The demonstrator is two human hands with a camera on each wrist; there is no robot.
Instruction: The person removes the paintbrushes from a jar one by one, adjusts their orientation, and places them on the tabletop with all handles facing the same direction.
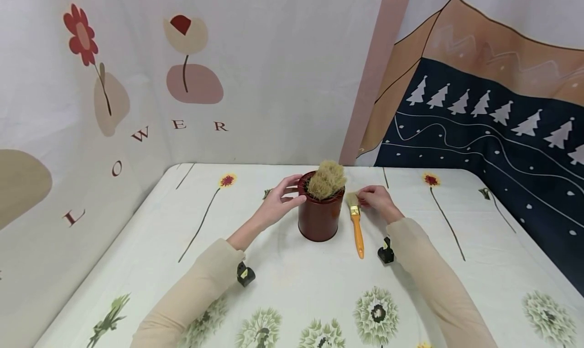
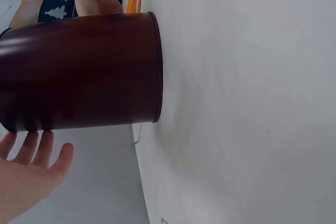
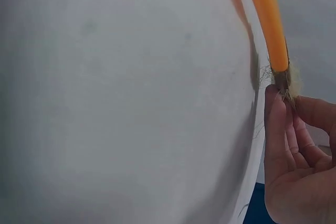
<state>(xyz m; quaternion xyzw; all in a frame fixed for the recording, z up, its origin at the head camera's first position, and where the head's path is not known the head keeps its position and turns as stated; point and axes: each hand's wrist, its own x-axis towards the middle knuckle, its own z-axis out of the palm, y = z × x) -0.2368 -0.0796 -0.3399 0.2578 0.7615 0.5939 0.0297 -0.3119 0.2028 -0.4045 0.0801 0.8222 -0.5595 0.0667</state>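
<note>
A dark red cylindrical pot (image 1: 319, 218) stands upright on the table, with a fuzzy straw-coloured plant (image 1: 326, 180) rising out of it. At the pot's left side is my left hand (image 1: 279, 202), its fingers spread. In the left wrist view, fingertips of the left hand (image 2: 31, 174) touch the pot wall (image 2: 84, 72). Right of the pot, my right hand (image 1: 377, 200) pinches the pale bristle end of a paintbrush (image 1: 357, 234) with an orange handle. Thumb and fingers of the right hand (image 3: 299, 166) meet at the bristles in the right wrist view; the handle points toward me.
A white cloth (image 1: 283, 287) printed with flowers covers the table. Behind it hangs a pale curtain (image 1: 274, 74) with printed flowers and letters. A dark blue curtain panel (image 1: 456, 119) with white trees hangs at the right. Small black devices (image 1: 386, 251) sit under both wrists.
</note>
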